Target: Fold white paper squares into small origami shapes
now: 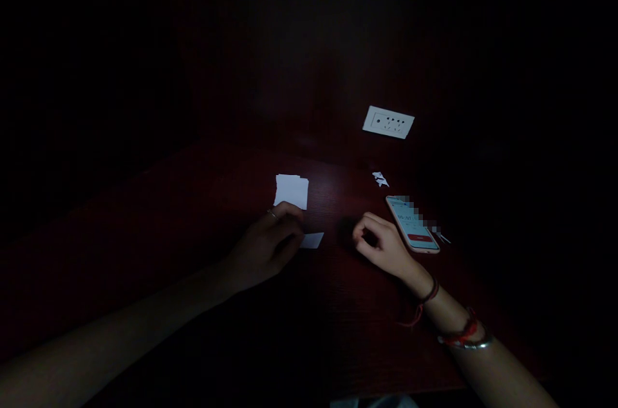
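The scene is very dark. My left hand (270, 244) rests on a dark red wooden table (328, 305), its fingers curled over one end of a small white paper piece (311, 240). Just beyond its knuckles lies a small stack of white square papers (291, 190). My right hand (381, 244) lies on the table a little to the right, fingers loosely curled and nothing visible in them. It wears red strings and a metal bangle at the wrist.
A phone (412, 224) with a lit screen lies just right of my right hand. Small white paper scraps (380, 179) lie behind it. A white wall socket (388, 122) sits on the dark panel behind. The surroundings are black.
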The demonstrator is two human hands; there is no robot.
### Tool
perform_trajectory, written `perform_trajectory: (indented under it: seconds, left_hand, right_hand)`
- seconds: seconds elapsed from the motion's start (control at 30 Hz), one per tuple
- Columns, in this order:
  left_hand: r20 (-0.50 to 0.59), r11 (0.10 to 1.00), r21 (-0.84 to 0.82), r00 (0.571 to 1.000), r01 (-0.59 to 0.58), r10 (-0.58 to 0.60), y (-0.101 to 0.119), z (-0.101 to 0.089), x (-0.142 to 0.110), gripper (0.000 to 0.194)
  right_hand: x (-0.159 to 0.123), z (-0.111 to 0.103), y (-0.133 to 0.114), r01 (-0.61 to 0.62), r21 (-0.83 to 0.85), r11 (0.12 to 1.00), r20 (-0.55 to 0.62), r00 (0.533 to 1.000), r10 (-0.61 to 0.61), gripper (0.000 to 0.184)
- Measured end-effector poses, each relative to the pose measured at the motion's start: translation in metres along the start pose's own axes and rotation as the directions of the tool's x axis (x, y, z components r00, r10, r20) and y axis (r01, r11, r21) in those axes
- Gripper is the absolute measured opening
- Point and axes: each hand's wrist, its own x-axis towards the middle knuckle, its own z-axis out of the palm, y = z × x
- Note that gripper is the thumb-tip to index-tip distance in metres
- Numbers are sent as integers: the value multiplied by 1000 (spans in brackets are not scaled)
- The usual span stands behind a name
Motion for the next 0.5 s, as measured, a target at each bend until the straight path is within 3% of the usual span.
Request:
perform_trajectory:
  seconds: [0.23, 0.5]
  left_hand:
    - [53, 999, -24, 998, -24, 25, 0, 8, 5, 12]
    - [20, 995, 66, 997, -70, 69, 7, 10, 6, 14]
  right_hand:
    - [7, 6, -17, 103, 40, 994, 76, 991, -105, 11]
    - [6, 10, -17, 92, 38, 995, 20, 995, -93, 11]
